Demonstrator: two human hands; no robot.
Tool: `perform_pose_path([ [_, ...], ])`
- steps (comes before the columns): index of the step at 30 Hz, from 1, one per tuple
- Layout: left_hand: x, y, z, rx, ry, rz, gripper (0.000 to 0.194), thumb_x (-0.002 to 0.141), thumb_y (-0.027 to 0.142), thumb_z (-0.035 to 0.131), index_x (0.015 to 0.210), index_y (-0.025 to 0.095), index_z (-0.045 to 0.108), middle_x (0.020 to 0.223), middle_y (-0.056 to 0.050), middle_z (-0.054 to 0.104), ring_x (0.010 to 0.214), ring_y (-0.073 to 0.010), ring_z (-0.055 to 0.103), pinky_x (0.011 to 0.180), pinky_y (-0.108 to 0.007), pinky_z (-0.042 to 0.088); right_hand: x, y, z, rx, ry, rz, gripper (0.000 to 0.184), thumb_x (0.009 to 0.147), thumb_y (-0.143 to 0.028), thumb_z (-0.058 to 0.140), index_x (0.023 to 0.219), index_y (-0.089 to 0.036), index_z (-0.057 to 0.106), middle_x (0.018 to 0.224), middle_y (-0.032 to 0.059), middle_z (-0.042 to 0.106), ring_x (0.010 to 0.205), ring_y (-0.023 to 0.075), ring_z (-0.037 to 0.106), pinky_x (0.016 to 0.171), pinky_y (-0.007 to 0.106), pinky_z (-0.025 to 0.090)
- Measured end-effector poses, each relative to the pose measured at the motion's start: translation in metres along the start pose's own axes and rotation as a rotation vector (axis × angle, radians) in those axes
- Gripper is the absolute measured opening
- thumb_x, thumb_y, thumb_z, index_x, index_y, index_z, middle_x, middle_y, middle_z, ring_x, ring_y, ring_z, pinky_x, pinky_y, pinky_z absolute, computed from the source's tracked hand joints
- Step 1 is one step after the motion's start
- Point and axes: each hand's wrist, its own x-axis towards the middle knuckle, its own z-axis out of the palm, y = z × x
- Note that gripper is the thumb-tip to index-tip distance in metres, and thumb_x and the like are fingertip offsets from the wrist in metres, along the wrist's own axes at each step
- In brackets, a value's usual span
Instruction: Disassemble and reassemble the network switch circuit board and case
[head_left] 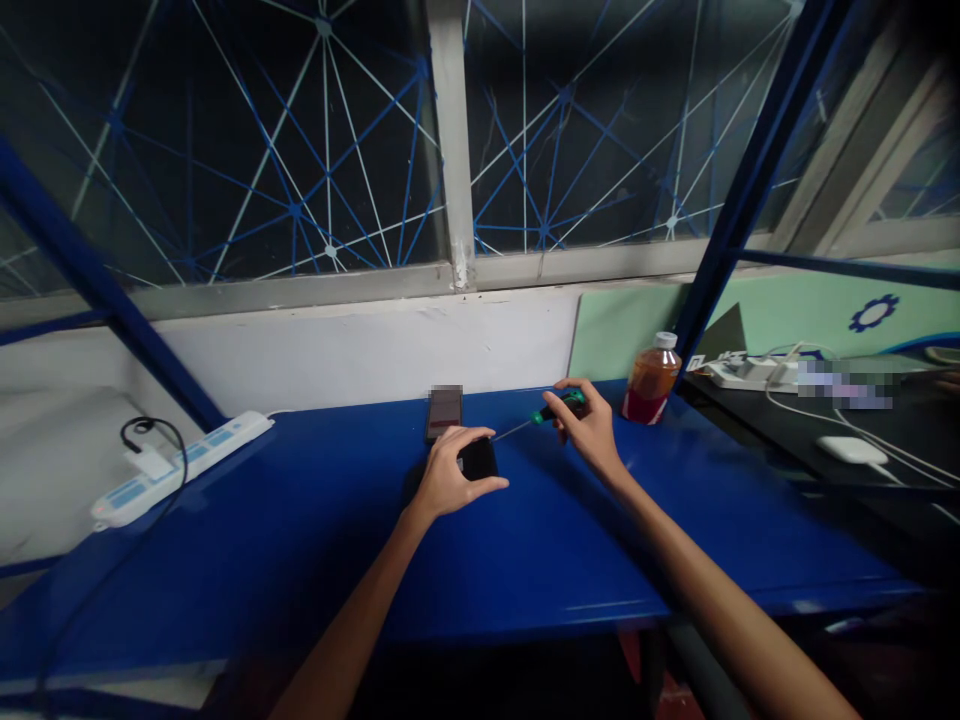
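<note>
My left hand grips a small black box-like object between thumb and fingers, just above the blue table. What kind of object it is cannot be made out. My right hand is closed around the green and black handle of a screwdriver. Its thin metal shaft points left, with the tip at the upper right edge of the black object; whether it touches is unclear. Behind my left hand a phone stands near the table's back edge, its lower part hidden by my fingers.
A white power strip with a black cable lies at the left. A bottle of reddish drink stands at the back right. On the black table to the right are cables and a white charger. Blue posts rise at both sides.
</note>
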Motion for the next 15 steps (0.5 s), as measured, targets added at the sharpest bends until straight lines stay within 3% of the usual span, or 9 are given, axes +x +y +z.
perform_pose_path([
  [5,0.0001,-0.0006,0.0005,-0.001,0.003,0.007,0.056,0.064,0.042,0.079,0.113,0.024,0.06,0.109,-0.007,0.064,0.101,-0.0258,0.058,0.09,-0.042,0.047,-0.0007,0.0,-0.0004,0.051,-0.069,0.017,0.033,0.085,-0.047,0.055,0.106,-0.021,0.049,0.044,-0.0079,0.05,0.036,0.0128,0.052,0.04,0.023,0.042],
  [10,0.0002,-0.0004,0.0006,-0.002,0.002,0.004,0.056,0.063,0.042,0.079,0.113,0.024,0.06,0.108,-0.007,0.064,0.101,-0.0255,0.058,0.09,-0.042,0.047,0.0016,0.0002,-0.001,0.036,-0.065,0.016,0.04,0.079,-0.044,0.064,0.108,-0.021,0.048,0.049,-0.0074,0.054,0.036,0.0127,0.054,0.038,0.023,0.043],
  [15,0.0011,0.0013,-0.001,-0.011,0.005,0.001,0.056,0.064,0.043,0.079,0.113,0.024,0.06,0.109,-0.008,0.064,0.102,-0.0258,0.057,0.09,-0.043,0.047,0.0043,-0.0032,-0.0025,0.203,-0.125,0.026,0.045,0.076,-0.037,0.068,0.11,-0.021,0.043,0.058,-0.004,0.061,0.045,0.0168,0.062,0.042,0.026,0.048],
])
